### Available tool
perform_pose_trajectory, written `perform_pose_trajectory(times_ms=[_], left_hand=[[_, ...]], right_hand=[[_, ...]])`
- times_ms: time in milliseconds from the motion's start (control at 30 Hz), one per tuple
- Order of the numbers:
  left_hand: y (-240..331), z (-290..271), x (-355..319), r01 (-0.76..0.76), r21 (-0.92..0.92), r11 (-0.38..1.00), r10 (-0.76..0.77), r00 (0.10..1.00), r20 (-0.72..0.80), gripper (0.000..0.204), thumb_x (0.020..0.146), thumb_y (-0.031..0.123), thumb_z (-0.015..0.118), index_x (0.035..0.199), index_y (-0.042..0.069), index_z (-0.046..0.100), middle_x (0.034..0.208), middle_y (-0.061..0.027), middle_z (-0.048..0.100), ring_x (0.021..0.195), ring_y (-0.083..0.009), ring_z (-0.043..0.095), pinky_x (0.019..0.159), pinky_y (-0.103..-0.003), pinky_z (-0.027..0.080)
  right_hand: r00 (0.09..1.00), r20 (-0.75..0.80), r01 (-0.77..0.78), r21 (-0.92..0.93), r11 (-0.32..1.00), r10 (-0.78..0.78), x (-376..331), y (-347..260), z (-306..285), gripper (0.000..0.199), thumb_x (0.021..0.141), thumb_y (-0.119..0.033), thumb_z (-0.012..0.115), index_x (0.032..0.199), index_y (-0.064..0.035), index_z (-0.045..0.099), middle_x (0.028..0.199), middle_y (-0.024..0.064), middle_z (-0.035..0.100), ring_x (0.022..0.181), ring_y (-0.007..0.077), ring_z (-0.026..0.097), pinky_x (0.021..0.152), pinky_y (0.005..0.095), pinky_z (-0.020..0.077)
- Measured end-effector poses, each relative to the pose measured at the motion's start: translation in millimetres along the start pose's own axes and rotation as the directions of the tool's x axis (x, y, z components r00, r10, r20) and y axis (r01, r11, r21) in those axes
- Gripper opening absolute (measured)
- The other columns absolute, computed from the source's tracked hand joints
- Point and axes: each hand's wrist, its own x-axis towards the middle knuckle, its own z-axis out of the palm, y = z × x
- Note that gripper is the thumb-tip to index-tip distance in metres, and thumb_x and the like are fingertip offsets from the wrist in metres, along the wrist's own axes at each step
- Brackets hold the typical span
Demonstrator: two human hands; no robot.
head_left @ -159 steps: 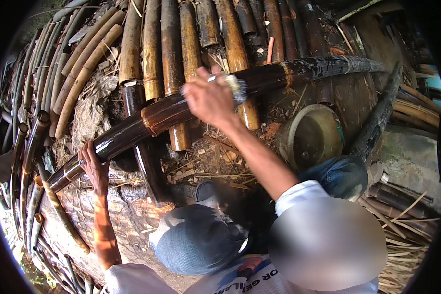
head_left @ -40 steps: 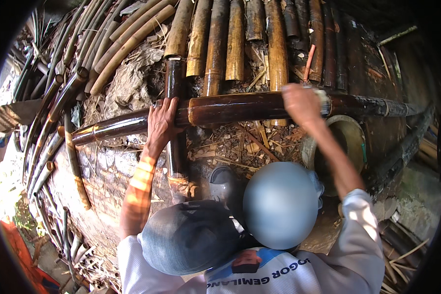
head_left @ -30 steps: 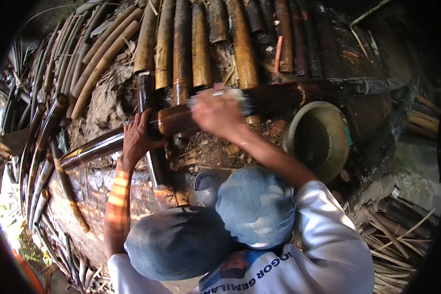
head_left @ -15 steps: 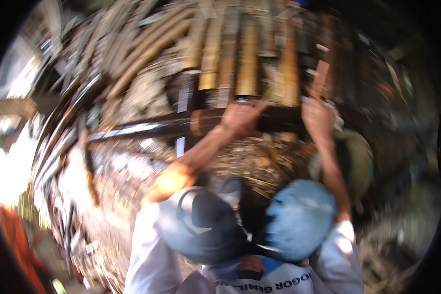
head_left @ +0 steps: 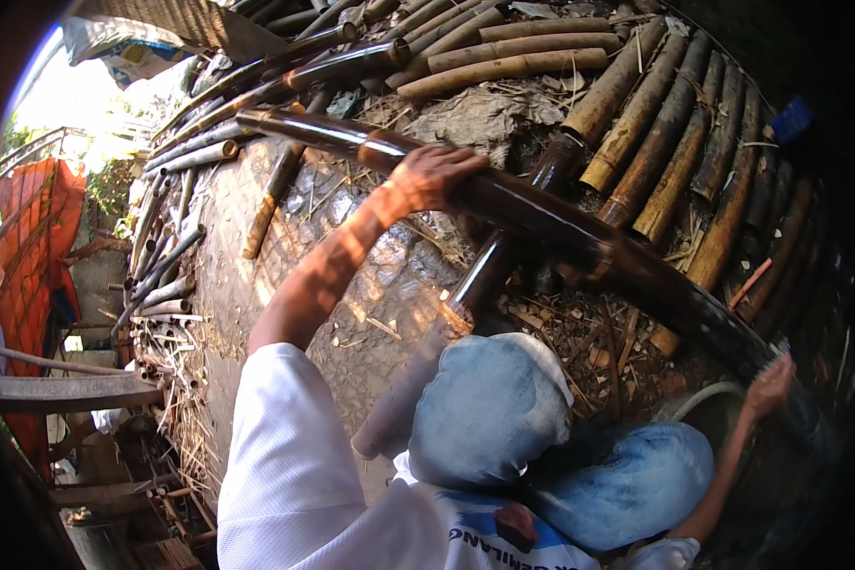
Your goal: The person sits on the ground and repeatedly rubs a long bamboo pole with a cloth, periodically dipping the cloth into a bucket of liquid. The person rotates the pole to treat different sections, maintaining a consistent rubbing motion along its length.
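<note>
Longest thing first: from my end I see the dark pole running diagonally, upper left to lower right of the frame, wet-looking and glossy. Next, shorter cut canes, upper right, side by side; the pole passes over some of their lower ends, so they probably help prop it. Shorter dark cross-piece, mid-frame, goes under the pole at an angle, likely a rest keeping it off the dirt. Bucket, lower right, only its rim clearly showing, just beside the pole, presumably in easy reach. Left hand, upper middle, palm down over the pole, fingers draped across the top, likely steadying it against rolling; thumb hidden, can't tell how tightly it grips. Right hand, lower right, at the pole's far stretch, fingers look curled around a small pale item, brush-like but too blurred to name, apparently pressed to the pole's surface.
</note>
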Motion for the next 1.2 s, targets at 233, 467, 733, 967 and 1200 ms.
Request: perform_pose_trajectory(times_ms=[233, 467, 733, 967, 1200], left_hand=[[-87, 83, -51, 0.155, 0.056, 0.986, -0.147, 0.981, -0.128, 0.079, 0.074, 0.018, 0.082, 0.144, 0.007, 0.048, 0.136, -0.0153, 0.061, 0.129, -0.0373, 0.058, 0.102, -0.049, 0.051], [-96, 95, -40, 0.248, 0.082, 0.965, -0.244, 0.969, -0.048, 0.085, 0.066, 0.026, 0.082, 0.140, 0.005, 0.046, 0.132, -0.0137, 0.054, 0.132, -0.0356, 0.047, 0.115, -0.056, 0.033], [-45, 75, -33, 0.267, 0.180, 0.947, -0.245, 0.960, -0.133, 0.116, 0.054, 0.033, 0.096, 0.151, 0.008, 0.039, 0.144, -0.0144, 0.049, 0.144, -0.0373, 0.039, 0.125, -0.058, 0.021], [5, 75, 4, 0.258, -0.086, 0.962, -0.272, 0.929, -0.253, 0.093, 0.053, 0.018, 0.093, 0.135, 0.008, 0.051, 0.126, -0.0144, 0.057, 0.125, -0.0369, 0.052, 0.115, -0.053, 0.033], [13, 69, 35, 0.242, -0.145, 0.960, -0.269, 0.937, -0.221, 0.095, 0.048, 0.015, 0.093, 0.134, 0.010, 0.053, 0.125, -0.0126, 0.059, 0.124, -0.0361, 0.054, 0.114, -0.052, 0.034]], right_hand=[[0.927, -0.016, 0.362, 0.292, 0.885, -0.374, 25, -176, 46, 0.019, 0.099, -0.014, 0.060, 0.112, -0.0075, 0.074, 0.110, 0.0109, 0.075, 0.106, 0.0365, 0.070, 0.093, 0.0455, 0.0538], [0.784, 0.617, -0.026, 0.133, 0.991, -0.063, 61, -296, 47, 0.040, 0.104, -0.043, 0.048, 0.101, -0.0137, 0.076, 0.089, 0.0105, 0.076, 0.074, 0.0285, 0.072, 0.068, 0.0445, 0.0569], [0.727, 0.276, 0.416, 0.550, 0.724, -0.628, -36, -477, 90, 0.051, 0.107, -0.033, 0.044, 0.147, -0.0024, 0.050, 0.151, 0.0189, 0.053, 0.140, 0.0332, 0.050, 0.120, 0.0533, 0.0340], [0.928, 0.135, 0.355, -0.029, 0.935, -0.348, 69, -147, 31, 0.037, 0.107, -0.025, 0.043, 0.102, -0.0029, 0.071, 0.101, 0.0146, 0.073, 0.087, 0.0410, 0.069, 0.082, 0.0548, 0.0546], [0.832, 0.218, 0.361, 0.485, 0.796, -0.511, -15, -466, 107, 0.058, 0.103, -0.035, 0.052, 0.149, -0.0001, 0.048, 0.141, 0.0263, 0.060, 0.131, 0.0379, 0.059, 0.115, 0.0569, 0.0392]])
